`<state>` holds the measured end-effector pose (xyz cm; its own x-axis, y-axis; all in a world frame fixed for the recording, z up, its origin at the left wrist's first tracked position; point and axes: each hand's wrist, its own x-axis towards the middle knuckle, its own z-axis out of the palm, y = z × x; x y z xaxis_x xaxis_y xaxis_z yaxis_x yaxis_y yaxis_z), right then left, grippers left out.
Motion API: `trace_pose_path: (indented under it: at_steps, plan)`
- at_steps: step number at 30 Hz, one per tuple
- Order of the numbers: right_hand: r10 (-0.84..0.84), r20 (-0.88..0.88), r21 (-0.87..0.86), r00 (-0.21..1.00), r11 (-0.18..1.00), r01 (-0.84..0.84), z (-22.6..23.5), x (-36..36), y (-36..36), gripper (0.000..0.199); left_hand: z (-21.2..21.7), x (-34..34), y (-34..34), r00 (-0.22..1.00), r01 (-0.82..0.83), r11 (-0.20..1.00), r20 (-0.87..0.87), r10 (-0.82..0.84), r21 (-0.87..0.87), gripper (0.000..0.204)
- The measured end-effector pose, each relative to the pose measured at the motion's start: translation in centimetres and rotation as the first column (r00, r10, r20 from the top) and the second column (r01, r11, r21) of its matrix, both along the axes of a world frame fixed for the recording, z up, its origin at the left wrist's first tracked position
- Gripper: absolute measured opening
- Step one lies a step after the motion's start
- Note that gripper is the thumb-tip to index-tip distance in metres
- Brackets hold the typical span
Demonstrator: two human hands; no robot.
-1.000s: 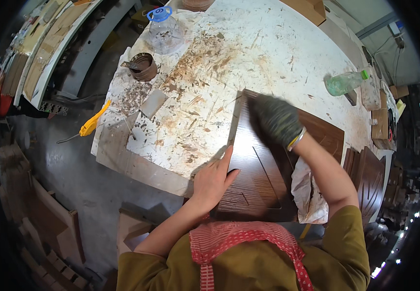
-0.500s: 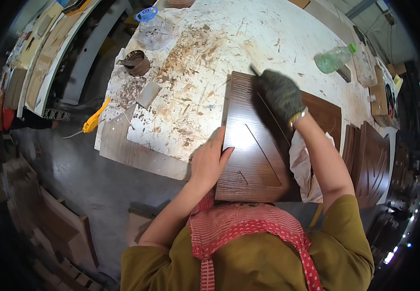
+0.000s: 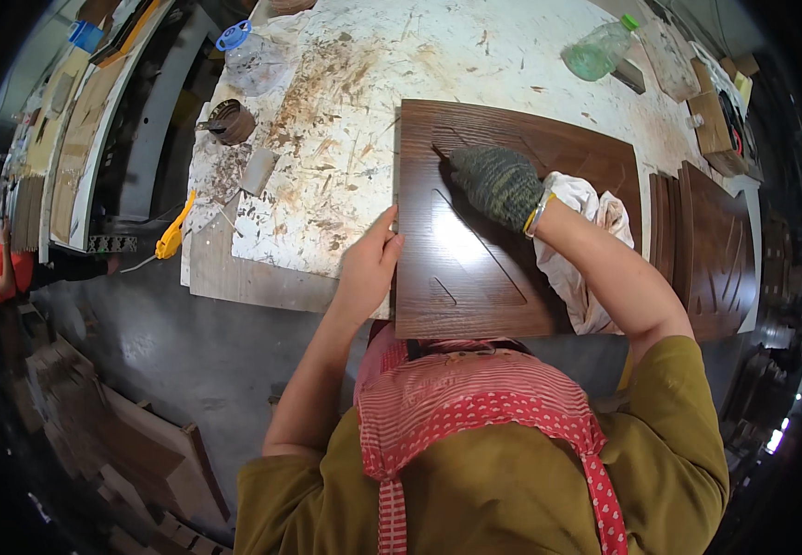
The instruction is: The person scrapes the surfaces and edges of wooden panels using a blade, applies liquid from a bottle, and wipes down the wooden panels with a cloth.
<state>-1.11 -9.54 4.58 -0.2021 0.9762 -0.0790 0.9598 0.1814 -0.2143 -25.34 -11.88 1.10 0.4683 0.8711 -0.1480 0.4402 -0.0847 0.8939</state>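
Note:
A dark brown wood-grain panel (image 3: 489,319) with carved grooves lies flat at the table's near edge. My bare left hand (image 3: 369,264) grips its left edge, with the thumb near the panel's side. My right hand (image 3: 498,188), in a dark green-black knit glove, is closed around a thin dark stick-like tool (image 3: 439,152), whose exact kind I cannot make out. The tool's tip points to the upper left, over the grooves in the panel's upper part. A crumpled white cloth (image 3: 563,277) with brownish stains lies on the panel, partly beneath my right forearm.
Stains cover the white tabletop (image 3: 345,120). On its left are a brown cup (image 3: 232,122), a flat greyish piece (image 3: 259,171), a blue-lidded clear container (image 3: 258,65) and a yellow-handled tool (image 3: 174,231). A green bottle (image 3: 598,54) lies far right; more brown panels (image 3: 720,236) stand right.
My right hand has moved left and toward me across the panel with the tool. My left hand stays at the left edge, its thumb now off the top face. The whole view has shifted.

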Motion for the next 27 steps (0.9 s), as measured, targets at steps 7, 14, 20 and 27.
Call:
trace_pose_path:
  at_steps: [7, 14, 20, 27]
  plan:
    - [-0.144, -0.242, 0.107, 0.959, 0.979, 0.174, 1.2, 2.6, 1.9, 0.019, 0.4, 0.6, 1.1, 1.000, 0.002, 0.977, 0.005, -0.001, -0.213, 0.042]
    - [0.361, -0.049, -0.013, 0.931, 0.932, -0.362, 1.4, 0.1, -3.4, 0.020, 0.8, 0.3, 1.2, 0.995, -0.050, 0.938, 0.068, 0.078, -0.343, 0.042]
    - [0.205, -0.187, 0.087, 0.961, 0.978, -0.191, 2.8, 3.9, -0.8, 0.024, 1.1, 1.3, 1.8, 0.999, -0.027, 0.939, 0.025, 0.038, -0.343, 0.042]
    - [0.388, -0.025, -0.169, 0.921, 0.907, -0.386, 2.5, 2.5, -3.3, 0.025, 1.0, 0.9, 1.4, 0.994, -0.083, 0.925, 0.031, 0.102, -0.371, 0.041]
